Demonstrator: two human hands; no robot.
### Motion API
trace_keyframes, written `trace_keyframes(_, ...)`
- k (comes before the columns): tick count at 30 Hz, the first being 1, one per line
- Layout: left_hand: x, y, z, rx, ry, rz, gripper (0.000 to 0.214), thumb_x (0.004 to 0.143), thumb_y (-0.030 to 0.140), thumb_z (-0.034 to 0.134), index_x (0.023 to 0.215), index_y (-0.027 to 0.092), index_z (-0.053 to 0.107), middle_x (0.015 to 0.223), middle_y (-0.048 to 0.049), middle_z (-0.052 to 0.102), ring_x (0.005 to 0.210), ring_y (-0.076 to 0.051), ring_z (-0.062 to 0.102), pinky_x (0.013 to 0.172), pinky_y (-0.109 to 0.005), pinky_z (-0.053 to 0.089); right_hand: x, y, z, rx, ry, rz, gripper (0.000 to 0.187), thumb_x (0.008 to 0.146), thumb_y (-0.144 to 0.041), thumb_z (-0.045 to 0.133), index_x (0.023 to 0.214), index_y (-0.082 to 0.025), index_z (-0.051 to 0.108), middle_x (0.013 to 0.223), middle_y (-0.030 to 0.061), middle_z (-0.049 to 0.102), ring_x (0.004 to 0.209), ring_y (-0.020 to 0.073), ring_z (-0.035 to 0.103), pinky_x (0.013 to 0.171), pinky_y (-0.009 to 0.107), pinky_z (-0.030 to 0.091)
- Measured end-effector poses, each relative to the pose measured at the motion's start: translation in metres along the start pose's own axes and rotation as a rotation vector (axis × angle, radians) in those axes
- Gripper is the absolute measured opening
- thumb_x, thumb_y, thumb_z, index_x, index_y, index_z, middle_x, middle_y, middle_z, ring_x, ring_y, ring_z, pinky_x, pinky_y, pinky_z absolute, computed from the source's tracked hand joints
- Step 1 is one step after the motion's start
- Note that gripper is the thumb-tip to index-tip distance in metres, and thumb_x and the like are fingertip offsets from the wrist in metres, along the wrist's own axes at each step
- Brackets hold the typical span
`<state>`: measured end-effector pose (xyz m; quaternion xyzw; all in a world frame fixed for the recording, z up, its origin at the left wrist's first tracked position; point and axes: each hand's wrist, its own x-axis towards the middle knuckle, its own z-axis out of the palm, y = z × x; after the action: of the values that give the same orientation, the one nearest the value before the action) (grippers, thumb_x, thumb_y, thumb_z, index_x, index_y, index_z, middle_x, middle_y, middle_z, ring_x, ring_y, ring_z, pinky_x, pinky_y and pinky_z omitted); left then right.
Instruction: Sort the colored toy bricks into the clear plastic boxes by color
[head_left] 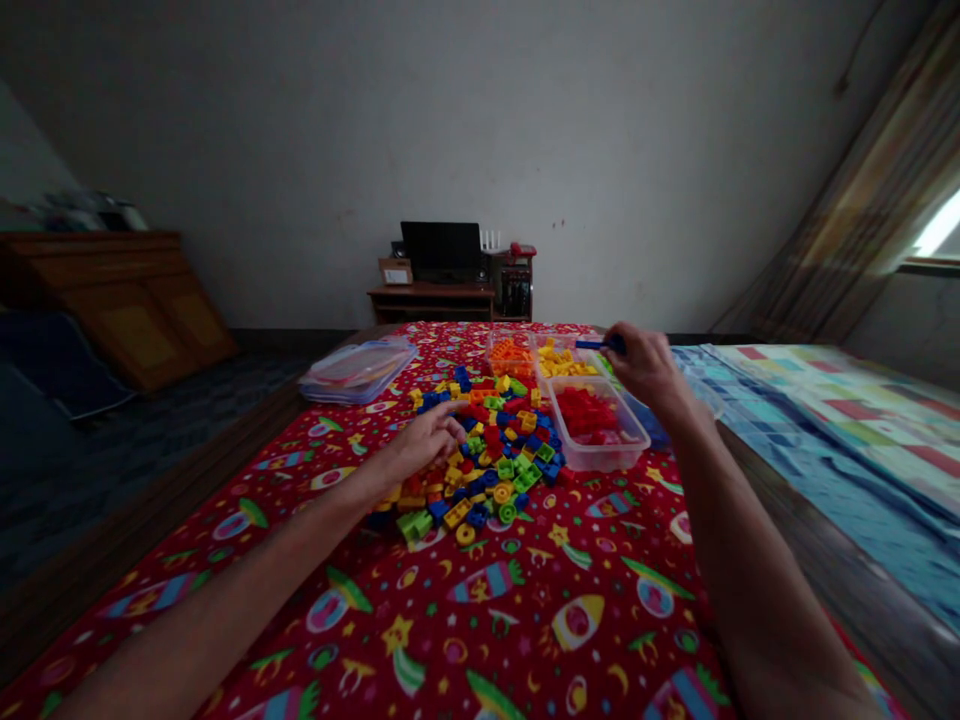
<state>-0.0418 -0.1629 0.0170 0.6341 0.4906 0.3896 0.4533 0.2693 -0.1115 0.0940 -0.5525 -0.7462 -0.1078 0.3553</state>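
My right hand (646, 368) is closed around a long blue toy brick (592, 345), which sticks out to the left above the clear plastic boxes. Over the left side of a mixed pile of building bricks (499, 465) hovers my left hand (431, 437). Its index finger points to the right and the other fingers are loosely bent, with nothing visible between them. Red bricks lie in the nearest clear box (636, 440), and yellow bricks (564, 358) fill the one behind it. Orange bricks (510, 354) sit in another box. Blue pieces (651, 425) show in a box partly hidden by my right hand.
A stack of clear lids (360, 370) lies at the table's left side. The table wears a red patterned cloth (517, 640). To the right is a bed with a checked cover (862, 420). Against the far wall stands a desk with a monitor (441, 250).
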Motion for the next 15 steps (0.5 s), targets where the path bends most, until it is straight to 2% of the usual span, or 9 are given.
trace_keyframes(2,0.002,-0.004,0.0,0.159,-0.006,0.07,0.059,0.065,0.014,0.041,0.122,0.015,0.055,0.074,0.0015,0.057,0.05,-0.008,0.045,0.044,-0.019,0.036,0.0,0.028,-0.009,-0.091,0.056,0.119,0.017,0.078,-0.017,0.056,0.089,-0.013,0.067,0.078,0.0099,0.067,0.075,0.0206,0.06,0.068,0.028,0.039)
trace_keyframes(4,0.0,-0.003,0.004,0.366,-0.003,0.21,0.048,0.072,0.014,0.039,0.115,0.015,0.061,0.08,-0.0017,0.061,0.061,-0.012,0.055,0.053,-0.023,0.046,-0.002,0.052,-0.016,-0.174,0.043,0.214,0.017,0.076,-0.016,0.056,0.088,-0.013,0.068,0.078,0.0104,0.067,0.077,0.0225,0.062,0.068,0.03,0.041)
trace_keyframes(7,-0.011,0.002,0.018,0.639,-0.021,0.509,0.04,0.083,0.014,0.038,0.114,0.017,0.063,0.102,-0.0073,0.064,0.093,-0.018,0.061,0.082,-0.032,0.051,-0.005,0.073,-0.021,-0.227,-0.15,0.381,0.02,0.075,-0.015,0.056,0.09,-0.012,0.069,0.067,0.0076,0.065,0.065,0.0214,0.062,0.063,0.03,0.043)
trace_keyframes(9,-0.022,0.005,0.03,0.759,-0.108,0.671,0.038,0.089,0.016,0.039,0.12,0.019,0.06,0.12,-0.0089,0.06,0.115,-0.021,0.054,0.1,-0.037,0.044,-0.005,0.076,-0.022,-0.201,-0.284,0.459,0.026,0.077,-0.018,0.056,0.098,-0.01,0.069,0.059,0.0053,0.063,0.058,0.0198,0.061,0.06,0.029,0.043)
trace_keyframes(10,-0.027,0.006,0.035,0.817,-0.175,0.717,0.037,0.091,0.019,0.042,0.125,0.021,0.057,0.128,-0.0086,0.057,0.123,-0.022,0.049,0.106,-0.04,0.039,-0.005,0.074,-0.021,-0.181,-0.302,0.457,0.028,0.079,-0.02,0.056,0.102,-0.01,0.068,0.06,0.0053,0.063,0.058,0.0192,0.061,0.06,0.029,0.043)
trace_keyframes(13,-0.037,0.003,0.047,0.991,-0.344,0.757,0.04,0.091,0.03,0.053,0.13,0.029,0.052,0.146,-0.0045,0.043,0.138,-0.028,0.031,0.115,-0.052,0.021,-0.005,0.058,-0.019,-0.152,-0.166,0.335,0.03,0.083,-0.025,0.051,0.105,-0.012,0.068,0.077,0.0105,0.069,0.069,0.0199,0.064,0.066,0.03,0.045)
trace_keyframes(15,-0.039,-0.002,0.049,1.074,-0.372,0.749,0.039,0.09,0.031,0.055,0.129,0.031,0.053,0.15,-0.0023,0.039,0.141,-0.03,0.025,0.116,-0.058,0.014,-0.004,0.041,-0.016,-0.157,-0.083,0.26,0.029,0.085,-0.025,0.049,0.102,-0.014,0.07,0.09,0.0129,0.071,0.078,0.0213,0.064,0.07,0.03,0.045)
